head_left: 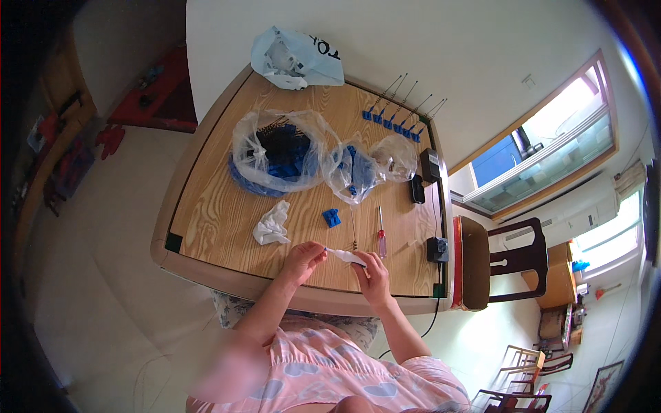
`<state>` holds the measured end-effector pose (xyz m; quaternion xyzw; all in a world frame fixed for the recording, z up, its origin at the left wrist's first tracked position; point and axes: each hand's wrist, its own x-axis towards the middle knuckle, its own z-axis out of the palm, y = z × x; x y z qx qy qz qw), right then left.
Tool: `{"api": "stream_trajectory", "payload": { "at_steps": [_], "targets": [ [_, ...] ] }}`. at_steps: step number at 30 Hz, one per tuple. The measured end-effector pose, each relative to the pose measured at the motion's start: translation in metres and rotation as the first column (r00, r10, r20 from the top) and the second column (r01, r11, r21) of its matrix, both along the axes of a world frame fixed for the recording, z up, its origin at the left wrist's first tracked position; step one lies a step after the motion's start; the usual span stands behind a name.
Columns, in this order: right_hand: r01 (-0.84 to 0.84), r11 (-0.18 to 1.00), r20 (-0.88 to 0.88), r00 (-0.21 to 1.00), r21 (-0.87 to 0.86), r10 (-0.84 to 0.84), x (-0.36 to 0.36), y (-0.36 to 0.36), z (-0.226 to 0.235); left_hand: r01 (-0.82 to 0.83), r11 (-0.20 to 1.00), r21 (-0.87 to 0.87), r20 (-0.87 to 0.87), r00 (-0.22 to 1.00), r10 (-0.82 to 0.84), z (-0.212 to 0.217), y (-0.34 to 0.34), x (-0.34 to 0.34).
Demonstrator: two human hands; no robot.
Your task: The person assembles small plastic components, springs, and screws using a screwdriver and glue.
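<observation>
Left hand (303,258) and right hand (372,272) both sit over the near edge of the wooden worktop (206,206), fingers pinched shut on a small white strip (346,257) stretched between them. Left pinches its left end, right grips the right end; what the strip is made of cannot be told.

Just left of the left hand: crumpled white tissue (273,224), flat on the worktop. Behind the hands: small blue plastic part (332,217), lying alone. Right of it a screwdriver (380,234) with red handle, handle toward the person, shaft pointing away. A thin metal pin (353,233) lies between blue part and screwdriver.

Middle of worktop: big clear plastic bag (275,148), open, holding dark and blue pieces. Beside it on the right a smaller clear bag (354,168) with blue pieces, then another clear bag (398,155), nearly see-through, contents unclear.

Far edge: pale blue-white plastic bag (296,60), crumpled, with dark print on one side. Far right corner: row of blue parts with long pins (399,117) sticking up, lined side by side.

Right edge: black box (430,164), small black item (417,188), black adapter (436,248) with cable going off the edge. Dark wooden chair (506,265) stands just right of the worktop.
</observation>
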<state>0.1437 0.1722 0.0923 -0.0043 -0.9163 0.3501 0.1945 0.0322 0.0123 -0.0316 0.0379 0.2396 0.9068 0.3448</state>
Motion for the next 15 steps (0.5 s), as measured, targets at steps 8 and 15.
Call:
{"api": "stream_trajectory", "payload": {
  "at_steps": [8, 15],
  "targets": [
    [0.005, 1.0, -0.006, 1.0, -0.003, -0.005, -0.0009, -0.0007, 0.003, 0.031, 0.999, 0.011, 0.038, 0.999, -0.031, 0.0044, -0.0003, -0.0005],
    [-0.003, 1.0, -0.012, 1.0, 0.021, 0.003, -0.0019, 0.0009, 0.0023, 0.029, 1.0, 0.003, 0.029, 0.999, -0.029, 0.0022, -0.001, -0.0007]
  ]
}}
